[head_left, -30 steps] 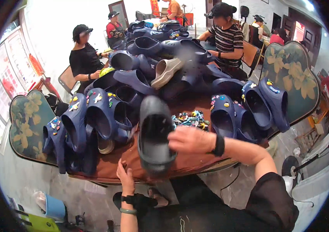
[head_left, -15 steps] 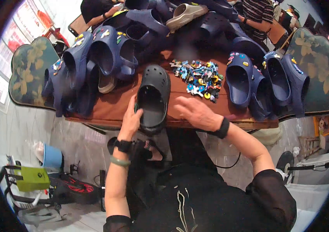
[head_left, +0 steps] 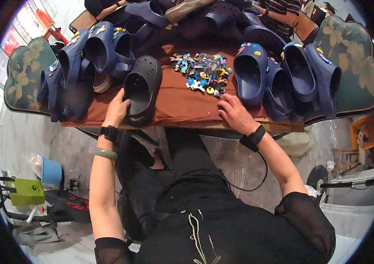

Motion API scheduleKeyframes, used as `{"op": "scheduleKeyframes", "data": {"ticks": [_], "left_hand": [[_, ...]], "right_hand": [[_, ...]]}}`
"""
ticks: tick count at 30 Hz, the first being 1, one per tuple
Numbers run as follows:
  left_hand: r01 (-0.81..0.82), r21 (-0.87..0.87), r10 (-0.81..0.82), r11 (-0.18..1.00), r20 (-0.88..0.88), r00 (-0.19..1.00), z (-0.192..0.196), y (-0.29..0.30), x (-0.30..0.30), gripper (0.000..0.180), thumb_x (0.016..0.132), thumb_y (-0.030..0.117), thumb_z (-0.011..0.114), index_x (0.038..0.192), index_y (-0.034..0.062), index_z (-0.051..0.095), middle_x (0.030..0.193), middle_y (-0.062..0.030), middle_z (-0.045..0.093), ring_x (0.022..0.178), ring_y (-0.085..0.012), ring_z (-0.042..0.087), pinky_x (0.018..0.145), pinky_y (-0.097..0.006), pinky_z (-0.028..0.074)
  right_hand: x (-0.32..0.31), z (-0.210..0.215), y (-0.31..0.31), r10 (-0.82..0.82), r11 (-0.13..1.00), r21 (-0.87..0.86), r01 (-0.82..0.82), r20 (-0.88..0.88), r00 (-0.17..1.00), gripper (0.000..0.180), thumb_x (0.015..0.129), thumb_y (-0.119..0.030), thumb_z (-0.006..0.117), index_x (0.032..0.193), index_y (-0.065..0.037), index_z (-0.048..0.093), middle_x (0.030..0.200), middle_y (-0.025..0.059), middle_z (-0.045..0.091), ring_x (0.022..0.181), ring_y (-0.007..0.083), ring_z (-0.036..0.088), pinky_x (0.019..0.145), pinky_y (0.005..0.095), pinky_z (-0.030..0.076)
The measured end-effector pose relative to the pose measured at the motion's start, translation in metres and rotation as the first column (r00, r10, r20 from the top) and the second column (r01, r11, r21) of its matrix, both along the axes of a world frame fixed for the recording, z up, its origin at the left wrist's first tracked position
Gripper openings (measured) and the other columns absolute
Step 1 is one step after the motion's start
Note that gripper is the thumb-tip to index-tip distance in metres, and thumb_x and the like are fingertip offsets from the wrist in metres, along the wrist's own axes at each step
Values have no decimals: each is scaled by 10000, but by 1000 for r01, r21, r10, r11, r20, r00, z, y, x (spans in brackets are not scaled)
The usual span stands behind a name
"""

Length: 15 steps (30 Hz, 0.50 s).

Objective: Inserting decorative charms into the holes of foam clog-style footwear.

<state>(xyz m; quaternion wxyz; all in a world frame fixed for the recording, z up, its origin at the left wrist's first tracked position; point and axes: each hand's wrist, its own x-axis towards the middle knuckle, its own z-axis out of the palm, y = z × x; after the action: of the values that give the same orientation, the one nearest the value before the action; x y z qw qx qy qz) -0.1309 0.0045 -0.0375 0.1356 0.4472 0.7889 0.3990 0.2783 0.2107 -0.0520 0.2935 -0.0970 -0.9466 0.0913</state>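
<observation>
A dark grey-black clog with holes in its toe lies on the brown cloth, toe pointing away from me. My left hand grips its left side near the heel, thumb at the opening. Small colourful shoe charms lie in a loose pile to the right of the clog. At the near right edge of that pile rests my right hand, fingers bent and slightly apart on the cloth. I see nothing held in it.
Navy clogs with charms stand at the left, and more navy clogs at the right. Further clogs and a beige shoe are heaped at the back. Other people sit beyond. A blue bucket is on the floor at lower left.
The view has shifted, so the table sits further left and higher. My right hand has moved from beside the clog to the charm pile's near edge. My left hand still holds the clog.
</observation>
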Motion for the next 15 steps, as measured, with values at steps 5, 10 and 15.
{"op": "scheduleKeyframes", "data": {"ticks": [5,10,15], "left_hand": [[2,-67,-16,998,-207,978,16,10,16,543,862,144,610,1382,51,487,1336,-208,576,1239,-328,555,1006,-360,435],[-33,-5,32,999,-161,986,37,-9,29,443,927,249,595,1260,-36,532,1243,-241,612,1177,-371,572,983,-398,440],[-349,345,314,871,155,937,18,-82,36,244,1016,240,502,1051,18,597,870,-55,625,773,-122,584,657,-273,448]], "right_hand": [[7,-8,4,-38,999,-8,38,-19,999,274,848,-98,671,1088,-25,560,1201,165,514,1094,349,525,942,417,466],[11,-6,-1,-15,999,29,17,-66,998,275,819,-75,673,1072,-32,574,1168,162,545,1057,349,545,917,423,479],[64,-24,-41,326,943,59,-327,23,945,355,758,-60,693,1095,-54,583,1147,146,560,1010,333,571,823,426,507]]}}
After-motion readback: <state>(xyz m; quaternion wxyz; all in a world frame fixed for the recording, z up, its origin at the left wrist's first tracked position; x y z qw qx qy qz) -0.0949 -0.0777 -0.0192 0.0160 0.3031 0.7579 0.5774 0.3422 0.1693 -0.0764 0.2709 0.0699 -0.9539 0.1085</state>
